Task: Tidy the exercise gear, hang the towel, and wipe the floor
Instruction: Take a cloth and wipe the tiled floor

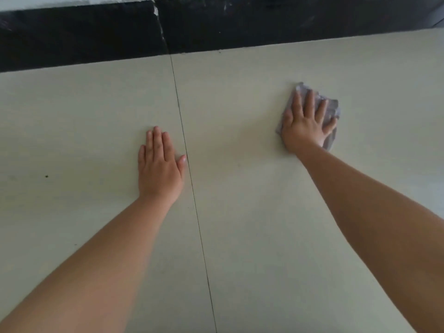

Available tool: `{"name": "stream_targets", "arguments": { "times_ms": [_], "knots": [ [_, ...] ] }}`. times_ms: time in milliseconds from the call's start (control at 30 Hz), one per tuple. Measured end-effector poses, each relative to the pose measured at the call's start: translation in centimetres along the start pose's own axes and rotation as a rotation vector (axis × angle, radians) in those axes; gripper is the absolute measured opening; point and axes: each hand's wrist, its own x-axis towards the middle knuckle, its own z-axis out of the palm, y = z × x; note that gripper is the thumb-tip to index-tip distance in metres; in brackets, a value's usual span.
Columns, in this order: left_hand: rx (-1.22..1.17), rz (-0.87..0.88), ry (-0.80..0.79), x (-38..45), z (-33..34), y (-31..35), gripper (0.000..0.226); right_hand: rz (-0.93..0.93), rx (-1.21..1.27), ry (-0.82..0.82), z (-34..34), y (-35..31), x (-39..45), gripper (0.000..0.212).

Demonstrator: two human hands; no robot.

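Note:
A small grey cloth (332, 109) lies flat on the pale tiled floor (240, 212) at the right. My right hand (306, 122) presses on it with spread, straight fingers, covering most of it. My left hand (159, 165) rests palm down on the bare floor at the centre left, fingers straight and together, just left of a dark grout line (192, 188). It holds nothing. No exercise gear or towel is in view.
A black skirting band (240, 25) runs along the wall at the top, with a white cracked joint (158, 20) in it. A small dark speck (46, 176) lies on the floor at the far left.

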Motion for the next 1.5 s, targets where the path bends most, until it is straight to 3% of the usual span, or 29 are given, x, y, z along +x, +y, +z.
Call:
{"name": "stream_targets", "arguments": {
  "times_ms": [133, 200, 267, 333, 433, 500, 633, 733, 867, 967, 1067, 1167, 1267, 1367, 1433, 1500],
  "knots": [
    [-0.048, 0.0, 0.051, 0.1, 0.1, 0.0, 0.075, -0.457, -0.099, -0.061, 3.2, -8.0, -3.4, 0.05],
    [-0.039, 0.037, 0.122, 0.1, 0.6, -0.2, 0.072, -0.76, -0.207, -0.055, 4.8, -6.5, -6.7, 0.047],
    [-0.045, 0.046, 0.17, 0.2, 0.9, -0.4, 0.063, -0.947, -0.315, -0.116, 4.6, -2.2, -8.1, 0.05],
    [-0.061, 0.062, 0.156, 0.2, 0.9, -0.4, 0.061, -0.884, -0.392, -0.101, 3.3, 2.3, -6.1, 0.052],
    [-0.033, 0.086, 0.149, 0.5, 0.8, -0.7, 0.06, -0.296, -0.18, -0.018, -0.1, 2.2, -0.9, 0.052],
    [-0.016, 0.094, 0.149, 0.5, 0.6, -0.6, 0.058, -0.154, -0.097, -0.001, -0.8, -2.2, 1.9, 0.05],
    [0.006, 0.111, 0.183, 0.7, 0.7, -0.9, 0.055, -0.443, -0.125, -0.078, 0.9, -12.3, 2.2, 0.051],
    [0.004, 0.105, 0.203, 1.0, 1.1, -0.8, 0.054, -0.637, -0.216, -0.057, 2.2, -15.1, 0.6, 0.05],
    [-0.026, 0.066, 0.154, 0.8, 0.9, -0.7, 0.064, -0.829, -0.31, -0.101, 3.4, -11.8, -3.2, 0.049],
    [-0.042, 0.034, 0.087, 0.4, 0.8, -0.9, 0.068, -0.829, -0.316, -0.184, 4.4, -6.6, -7.1, 0.057],
    [-0.032, 0.029, 0.107, 0.2, 0.4, -0.6, 0.062, -0.686, -0.354, -0.237, 4.5, -1.1, -10.3, 0.063],
    [-0.03, -0.017, 0.013, -0.2, 0.0, 0.1, 0.056, -0.45, -0.342, -0.309, 4.7, 4.9, -12.7, 0.083],
    [-0.063, 0.136, 0.029, -1.5, -0.6, 1.6, 0.055, -0.259, -0.326, -0.329, 4.4, 8.6, -15.6, 0.095],
    [-0.017, 0.352, -0.045, -3.2, -1.0, 4.5, 0.055, -0.035, -0.208, -0.353, 4.3, 11.5, -18.7, 0.079],
    [0.057, 0.423, -0.108, -3.8, -1.6, 6.7, 0.055, 0.158, -0.095, -0.352, 4.3, 14.0, -20.5, 0.058],
    [0.114, 0.464, -0.117, -3.5, -2.2, 8.8, 0.055, 0.337, 0.031, -0.297, 3.7, 17.1, -20.2, 0.054]
  ]
}}
